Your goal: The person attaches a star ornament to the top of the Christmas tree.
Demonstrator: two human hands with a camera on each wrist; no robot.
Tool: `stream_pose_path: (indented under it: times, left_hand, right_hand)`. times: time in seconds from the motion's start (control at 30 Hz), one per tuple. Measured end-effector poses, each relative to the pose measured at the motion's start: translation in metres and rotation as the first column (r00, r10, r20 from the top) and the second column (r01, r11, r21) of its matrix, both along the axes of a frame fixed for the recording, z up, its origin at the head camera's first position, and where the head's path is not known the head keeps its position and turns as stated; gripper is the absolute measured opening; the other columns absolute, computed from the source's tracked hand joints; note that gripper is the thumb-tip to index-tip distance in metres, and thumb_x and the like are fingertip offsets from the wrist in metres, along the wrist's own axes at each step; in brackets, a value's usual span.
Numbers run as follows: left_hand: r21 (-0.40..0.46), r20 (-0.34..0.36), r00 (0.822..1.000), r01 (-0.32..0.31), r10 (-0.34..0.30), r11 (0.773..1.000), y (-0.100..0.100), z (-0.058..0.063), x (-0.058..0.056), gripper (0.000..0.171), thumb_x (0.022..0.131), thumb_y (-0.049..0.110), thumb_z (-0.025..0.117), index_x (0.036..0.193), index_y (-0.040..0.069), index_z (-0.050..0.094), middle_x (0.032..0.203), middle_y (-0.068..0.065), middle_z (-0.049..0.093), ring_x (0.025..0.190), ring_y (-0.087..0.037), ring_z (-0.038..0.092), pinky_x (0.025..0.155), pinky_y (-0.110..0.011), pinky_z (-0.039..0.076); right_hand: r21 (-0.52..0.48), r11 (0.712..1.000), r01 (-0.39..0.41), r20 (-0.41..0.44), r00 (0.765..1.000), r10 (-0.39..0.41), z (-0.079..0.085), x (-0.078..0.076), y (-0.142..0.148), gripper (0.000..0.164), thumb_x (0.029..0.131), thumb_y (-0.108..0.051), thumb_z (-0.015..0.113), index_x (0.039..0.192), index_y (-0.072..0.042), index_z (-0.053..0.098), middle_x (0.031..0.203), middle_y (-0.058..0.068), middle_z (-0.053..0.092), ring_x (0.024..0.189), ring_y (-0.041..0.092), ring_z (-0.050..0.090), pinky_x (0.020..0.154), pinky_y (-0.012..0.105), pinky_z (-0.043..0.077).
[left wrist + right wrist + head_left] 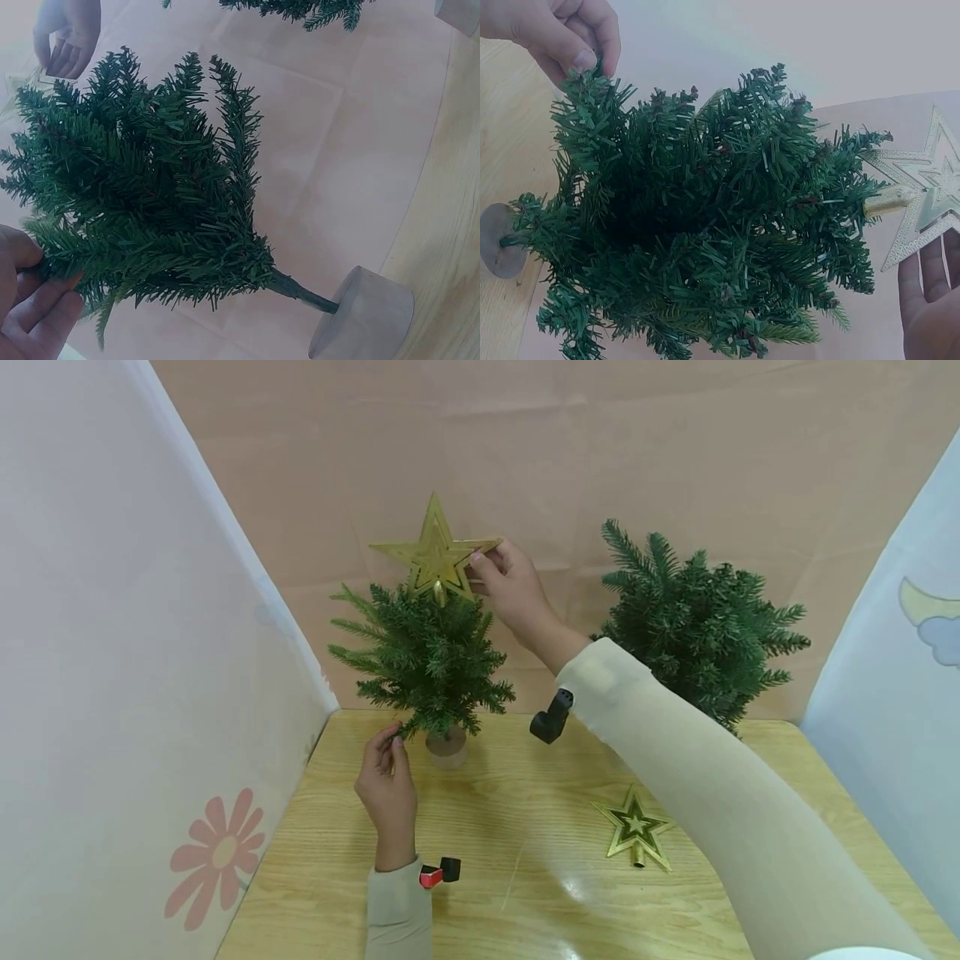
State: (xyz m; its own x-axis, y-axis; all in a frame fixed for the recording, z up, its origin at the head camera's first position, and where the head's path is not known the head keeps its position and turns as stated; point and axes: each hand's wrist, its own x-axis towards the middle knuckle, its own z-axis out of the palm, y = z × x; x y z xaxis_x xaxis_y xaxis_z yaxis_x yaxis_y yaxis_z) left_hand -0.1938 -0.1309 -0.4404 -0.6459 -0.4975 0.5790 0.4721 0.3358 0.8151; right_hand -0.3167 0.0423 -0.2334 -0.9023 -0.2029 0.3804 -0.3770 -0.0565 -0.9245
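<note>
A small artificial Christmas tree (435, 652) stands at the left on a round wooden base (447, 752). My right hand (519, 597) holds a gold star topper (435, 556) by its right-hand side, at the treetop. In the right wrist view the star's tubular socket (885, 201) lies right at the top branches, its end overlapping the needles. Low on the tree's left side, my left hand (388, 797) pinches a branch tip between thumb and fingers. The left wrist view shows those fingers (46, 311) at the needles, with the bare lower trunk (300, 291) beyond.
A second, bushier tree (697, 618) stands at the back right, partly behind my right sleeve (675, 760). Another gold star (633, 827) lies on the wooden table (510, 810) beside that forearm. Cloth walls (525, 443) close off the back and both sides.
</note>
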Motion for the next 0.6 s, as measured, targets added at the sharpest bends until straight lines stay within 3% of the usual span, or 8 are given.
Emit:
stream_pose_path:
  times: [0.23,0.33,0.5,0.6]
  left_hand:
    - [0.011,-0.011,1.000,0.019,-0.019,1.000,0.0011,0.0072,0.0050,0.019,0.095,-0.009,0.055,0.111,-0.010,0.065,0.112,-0.024,0.066,0.103,-0.034,0.066,0.086,-0.020,0.053]
    - [0.017,-0.012,1.000,0.027,-0.026,1.000,0.0014,0.0090,0.0062,0.019,0.095,-0.009,0.055,0.111,-0.009,0.065,0.112,-0.024,0.067,0.103,-0.034,0.066,0.086,-0.021,0.053]
    - [0.017,-0.027,0.999,0.039,-0.038,0.999,0.0014,0.0092,0.0063,0.019,0.095,-0.010,0.055,0.112,-0.012,0.064,0.112,-0.026,0.066,0.102,-0.036,0.066,0.086,-0.021,0.053]
    - [0.012,-0.036,0.998,0.044,-0.043,0.999,0.0014,0.0088,0.0057,0.019,0.095,-0.009,0.055,0.112,-0.010,0.064,0.113,-0.024,0.066,0.104,-0.035,0.066,0.088,-0.024,0.053]
  right_hand:
    - [-0.042,0.999,-0.016,-0.006,1.000,0.016,-0.0036,-0.0014,-0.0038,0.028,0.102,-0.015,0.052,0.127,-0.002,0.053,0.125,0.013,0.061,0.112,0.023,0.060,0.098,0.037,0.050]
    - [-0.023,1.000,-0.011,-0.012,1.000,0.011,-0.0050,-0.0020,-0.0048,0.029,0.101,-0.017,0.055,0.127,-0.004,0.053,0.124,0.010,0.062,0.110,0.020,0.060,0.097,0.039,0.049]
    - [0.036,0.999,0.022,-0.011,1.000,-0.022,-0.0066,-0.0030,-0.0056,0.028,0.100,-0.019,0.058,0.125,-0.008,0.055,0.116,0.007,0.064,0.097,0.023,0.056,0.082,0.041,0.046]
    - [0.054,0.998,0.044,-0.001,0.999,-0.044,-0.0074,-0.0025,-0.0052,0.026,0.099,-0.021,0.060,0.122,-0.008,0.057,0.116,0.005,0.065,0.100,0.021,0.057,0.084,0.041,0.047]
